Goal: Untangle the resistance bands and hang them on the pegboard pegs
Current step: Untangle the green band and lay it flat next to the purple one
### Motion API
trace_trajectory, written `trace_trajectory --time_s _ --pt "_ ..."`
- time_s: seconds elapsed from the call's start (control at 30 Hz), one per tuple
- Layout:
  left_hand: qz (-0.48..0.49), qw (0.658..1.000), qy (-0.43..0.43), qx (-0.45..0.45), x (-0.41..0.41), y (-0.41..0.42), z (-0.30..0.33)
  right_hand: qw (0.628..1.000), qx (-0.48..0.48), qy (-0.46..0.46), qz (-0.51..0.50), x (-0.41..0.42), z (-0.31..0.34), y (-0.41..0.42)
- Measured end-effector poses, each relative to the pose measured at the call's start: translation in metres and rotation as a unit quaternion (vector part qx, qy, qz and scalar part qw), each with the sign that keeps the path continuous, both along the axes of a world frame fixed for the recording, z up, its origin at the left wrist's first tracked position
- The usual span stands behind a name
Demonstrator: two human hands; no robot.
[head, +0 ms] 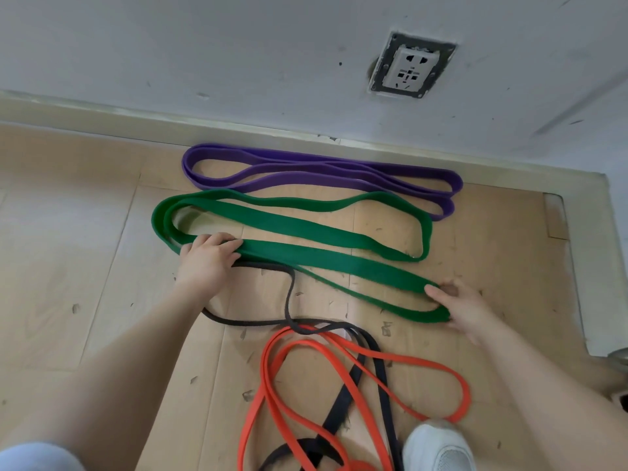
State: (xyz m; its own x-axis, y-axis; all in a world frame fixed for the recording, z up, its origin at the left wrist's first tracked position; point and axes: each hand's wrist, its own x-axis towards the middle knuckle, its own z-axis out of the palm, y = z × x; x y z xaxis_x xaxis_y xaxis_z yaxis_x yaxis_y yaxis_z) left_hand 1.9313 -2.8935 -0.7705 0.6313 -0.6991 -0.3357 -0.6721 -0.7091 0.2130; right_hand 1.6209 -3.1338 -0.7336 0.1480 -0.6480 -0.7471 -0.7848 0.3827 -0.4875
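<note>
A wooden floor (85, 253) meets a white wall (238, 56) along a pale baseboard (102, 112); one wall socket (411, 68) sits above it. Four resistance bands lie on the floor, one of each colour.

The green band (306, 229), the widest, is folded into long loops running between the two hands. The left hand (207, 258) rests on its left fold with the fingers (224, 241) curled over the strap, gripping it. The right hand (465, 309) is at the band's right end, fingers (438, 295) held fairly straight and close together, their tips touching the green loop; whether the thumb pinches it cannot be told.

Beyond the fingers, just beside the baseboard, the purple band (323, 171) lies folded flat on its own, clear of the others. Nearer than the fingers, the orange band (339, 368) and the thinner black band (292, 300) cross through each other in a tangle; one black loop reaches up under the left fingers.

Bare floor lies open left of the left hand. One white shoe (438, 445) stands on the floor beside the orange loop's near edge.
</note>
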Motion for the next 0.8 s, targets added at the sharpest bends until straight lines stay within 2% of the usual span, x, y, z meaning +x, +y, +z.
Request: trace_trajectory --time_s 0.07,0.17,0.2,0.27,0.33,0.43,0.6,0.7,0.8 --pt "-0.03 0.999 -0.037 0.011 0.001 0.001 0.001 0.971 -0.123 0.122 0.165 0.003 -0.006 0.007" --pt "-0.094 0.991 -0.079 0.056 0.001 0.002 0.0 0.869 -0.287 0.297 0.274 0.025 -0.006 0.028" --pt "-0.109 0.989 -0.081 0.063 0.001 0.001 -0.001 0.838 -0.345 0.303 0.294 0.034 -0.004 0.034" --pt "-0.125 0.986 -0.076 0.074 0.001 -0.001 -0.001 0.824 -0.4 0.213 0.34 0.051 0.0 0.047" --pt "-0.13 0.986 -0.065 0.078 0.004 -0.003 0.002 0.806 -0.373 0.101 0.449 0.065 -0.001 0.061" --pt "-0.148 0.984 -0.057 0.08 0.007 -0.001 0.004 0.747 -0.302 0.092 0.584 0.085 -0.01 0.078" --pt "-0.153 0.983 -0.062 0.077 0.01 0.0 -0.001 0.709 -0.368 0.158 0.58 0.101 -0.021 0.08" --pt "-0.16 0.981 -0.065 0.085 0.012 -0.001 -0.003 0.707 -0.348 0.172 0.591 0.109 -0.023 0.071" --pt "-0.191 0.974 -0.083 0.093 0.016 -0.005 0.0 0.649 -0.355 0.201 0.643 0.11 -0.024 0.07"
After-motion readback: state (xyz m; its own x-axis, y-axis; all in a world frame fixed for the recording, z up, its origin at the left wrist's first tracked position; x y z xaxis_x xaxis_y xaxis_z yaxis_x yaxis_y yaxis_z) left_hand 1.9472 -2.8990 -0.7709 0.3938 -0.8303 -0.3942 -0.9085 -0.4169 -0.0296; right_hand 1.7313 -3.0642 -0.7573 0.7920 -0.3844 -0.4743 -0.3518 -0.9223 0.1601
